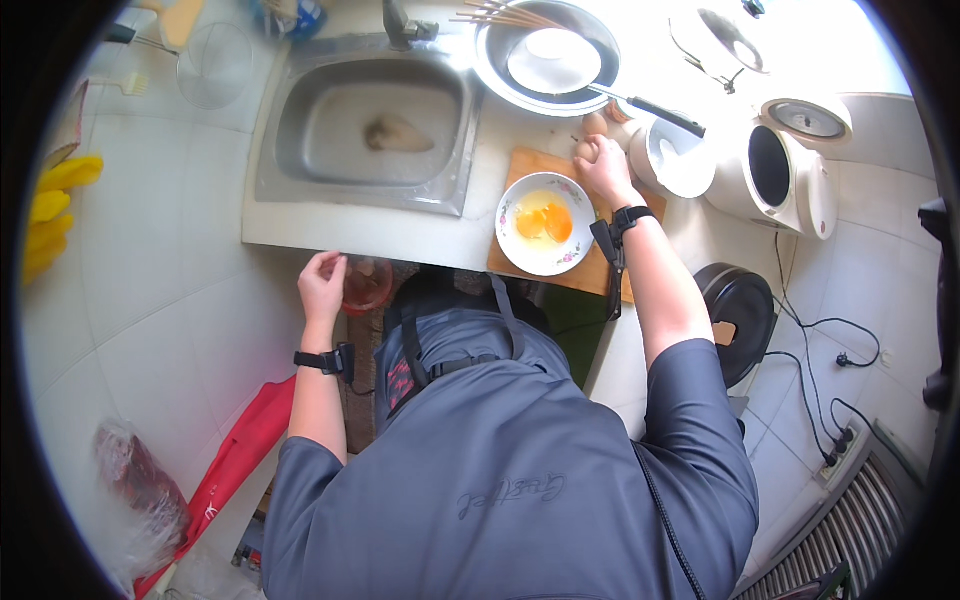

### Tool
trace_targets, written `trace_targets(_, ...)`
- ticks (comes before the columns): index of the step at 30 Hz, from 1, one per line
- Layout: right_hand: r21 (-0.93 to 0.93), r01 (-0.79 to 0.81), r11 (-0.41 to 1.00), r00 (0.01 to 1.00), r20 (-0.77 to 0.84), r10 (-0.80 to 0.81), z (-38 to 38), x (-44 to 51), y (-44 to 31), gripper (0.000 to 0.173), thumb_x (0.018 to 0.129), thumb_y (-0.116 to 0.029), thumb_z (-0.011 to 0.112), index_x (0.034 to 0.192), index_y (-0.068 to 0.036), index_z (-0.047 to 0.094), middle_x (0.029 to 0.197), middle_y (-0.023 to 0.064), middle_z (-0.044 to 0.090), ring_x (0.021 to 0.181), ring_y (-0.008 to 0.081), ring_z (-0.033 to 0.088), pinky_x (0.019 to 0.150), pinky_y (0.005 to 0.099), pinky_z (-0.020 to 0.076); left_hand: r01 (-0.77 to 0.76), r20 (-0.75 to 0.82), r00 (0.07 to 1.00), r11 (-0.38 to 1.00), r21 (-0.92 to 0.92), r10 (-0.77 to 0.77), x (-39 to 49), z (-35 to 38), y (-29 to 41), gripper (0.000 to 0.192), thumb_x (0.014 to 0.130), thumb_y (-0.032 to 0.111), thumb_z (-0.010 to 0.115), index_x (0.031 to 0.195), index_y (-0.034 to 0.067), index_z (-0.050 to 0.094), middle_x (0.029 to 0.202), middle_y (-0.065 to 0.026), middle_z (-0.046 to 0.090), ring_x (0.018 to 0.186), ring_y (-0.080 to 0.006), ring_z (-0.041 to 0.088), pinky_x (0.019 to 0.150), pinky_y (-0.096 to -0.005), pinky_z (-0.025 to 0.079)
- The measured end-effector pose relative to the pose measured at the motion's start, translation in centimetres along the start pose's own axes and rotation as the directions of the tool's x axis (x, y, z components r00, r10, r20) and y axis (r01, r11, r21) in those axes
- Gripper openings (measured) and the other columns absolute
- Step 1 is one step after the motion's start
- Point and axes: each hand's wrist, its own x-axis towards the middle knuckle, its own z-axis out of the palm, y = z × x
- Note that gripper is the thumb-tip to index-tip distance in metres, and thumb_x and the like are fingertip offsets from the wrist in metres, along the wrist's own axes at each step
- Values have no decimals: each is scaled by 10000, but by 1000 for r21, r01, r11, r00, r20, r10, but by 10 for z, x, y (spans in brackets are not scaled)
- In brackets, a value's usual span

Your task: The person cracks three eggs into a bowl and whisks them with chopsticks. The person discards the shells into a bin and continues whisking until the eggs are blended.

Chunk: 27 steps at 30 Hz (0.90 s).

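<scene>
With its fingertips, my right hand [606, 171] grips a brown egg [586, 152] at the far edge of the wooden cutting board [517, 166]. A second egg [595, 124] lies just beyond it. On the board, left of that hand, stands a white flower-patterned bowl [507, 244] with raw egg white and egg yolks [555, 223] in it. My left hand [322, 283] is below the counter's front edge, beside and partly over a red plastic bin [369, 301]. Its fingers are bent in against the thumb, and nothing shows between them. Pale pieces that look like eggshell lie in the bin.
A steel sink [367, 127] is set into the counter on the left. Behind the board, a metal basin [487, 82] holds a long-handled strainer [555, 64] and chopsticks [510, 13]. A knife [615, 289] sticks out over the board's front right corner. A rice cooker [739, 176] stands open at right.
</scene>
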Motion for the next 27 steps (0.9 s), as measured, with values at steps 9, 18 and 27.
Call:
trace_targets(9, 237, 44, 971, 965, -263, 20, -39, -57, -7, 461, 802, -166, 782, 1202, 4, 629, 1131, 197, 668, 1047, 313, 666, 918, 382, 542, -346, 503, 797, 935, -75, 335, 42, 141, 133, 234, 860, 124, 724, 1047, -16, 710, 960, -152, 721, 847, -239, 703, 754, -326, 555)
trace_targets(18, 479, -133, 867, 972, -108, 209, -41, -201, -36, 443, 750, -69, 801, 1167, -11, 663, 1131, 166, 674, 1076, 320, 649, 954, 384, 519, -579, 583, 677, 814, 46, 449, 58, 231, 155, 296, 861, 40, 693, 1154, 28, 728, 985, -156, 727, 746, -201, 715, 681, -309, 575)
trace_targets(27, 277, 43, 960, 941, -333, 54, -30, -210, -40, 417, 813, -69, 751, 1207, 0, 634, 1190, 182, 661, 1129, 354, 615, 990, 414, 494, -534, 634, 668, 844, 44, 390, 67, 231, 154, 268, 857, 59, 713, 1122, 33, 745, 948, -142, 734, 755, -181, 724, 690, -301, 573)
